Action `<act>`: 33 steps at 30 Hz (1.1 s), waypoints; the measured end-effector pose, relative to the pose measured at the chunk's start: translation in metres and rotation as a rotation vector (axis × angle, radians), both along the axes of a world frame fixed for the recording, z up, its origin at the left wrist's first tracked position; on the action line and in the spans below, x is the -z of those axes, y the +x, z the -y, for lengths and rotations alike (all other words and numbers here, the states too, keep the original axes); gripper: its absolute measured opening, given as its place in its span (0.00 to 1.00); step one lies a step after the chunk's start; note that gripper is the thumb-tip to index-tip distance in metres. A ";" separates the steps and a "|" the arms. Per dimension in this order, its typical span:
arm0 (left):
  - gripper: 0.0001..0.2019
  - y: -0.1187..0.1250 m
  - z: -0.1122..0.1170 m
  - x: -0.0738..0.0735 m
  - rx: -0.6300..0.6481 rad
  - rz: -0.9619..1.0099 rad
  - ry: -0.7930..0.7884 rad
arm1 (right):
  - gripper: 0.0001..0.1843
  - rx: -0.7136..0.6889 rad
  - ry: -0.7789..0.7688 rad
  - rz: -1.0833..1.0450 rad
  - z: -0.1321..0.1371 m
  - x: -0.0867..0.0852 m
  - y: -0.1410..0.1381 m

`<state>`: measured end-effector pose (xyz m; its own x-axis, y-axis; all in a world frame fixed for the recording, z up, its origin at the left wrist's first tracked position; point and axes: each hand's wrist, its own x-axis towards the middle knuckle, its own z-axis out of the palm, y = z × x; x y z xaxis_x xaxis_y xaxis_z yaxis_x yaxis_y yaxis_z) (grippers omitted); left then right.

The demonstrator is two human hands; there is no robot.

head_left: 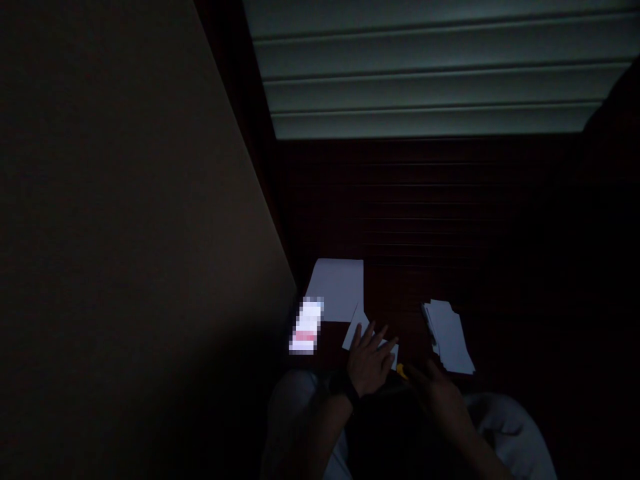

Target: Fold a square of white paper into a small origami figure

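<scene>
The scene is very dark. My left hand lies flat with fingers spread on a small white sheet of paper on a dark wooden surface; a dark band circles its wrist. My right hand is just to the right, fingers closed near a small yellow object; whether it grips the object is unclear. A stack of white papers lies beyond my right hand.
A larger white sheet lies at the back left. A lit, blurred screen glows left of the papers. A plain wall rises on the left; window blinds hang ahead above dark panelling.
</scene>
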<state>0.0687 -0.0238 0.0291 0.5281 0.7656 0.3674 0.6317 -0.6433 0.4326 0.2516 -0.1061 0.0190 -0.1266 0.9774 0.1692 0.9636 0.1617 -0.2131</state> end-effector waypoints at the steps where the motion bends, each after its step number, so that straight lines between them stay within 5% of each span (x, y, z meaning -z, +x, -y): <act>1: 0.21 -0.001 -0.001 0.000 -0.001 0.001 -0.001 | 0.19 0.003 0.004 -0.008 0.000 0.001 0.000; 12: 0.21 -0.004 -0.004 0.003 -0.008 -0.020 0.000 | 0.20 0.020 -0.006 0.063 0.006 0.008 0.000; 28: 0.22 -0.007 -0.003 0.005 0.002 -0.090 0.034 | 0.20 0.014 -0.062 -0.097 0.022 0.017 -0.012; 33: 0.23 -0.008 -0.003 0.003 -0.015 -0.087 0.033 | 0.19 0.022 -0.027 -0.108 0.021 0.009 -0.012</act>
<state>0.0610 -0.0206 0.0260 0.5478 0.7620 0.3454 0.6756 -0.6464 0.3546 0.2398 -0.1271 0.0098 -0.0871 0.9842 0.1540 0.9379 0.1332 -0.3203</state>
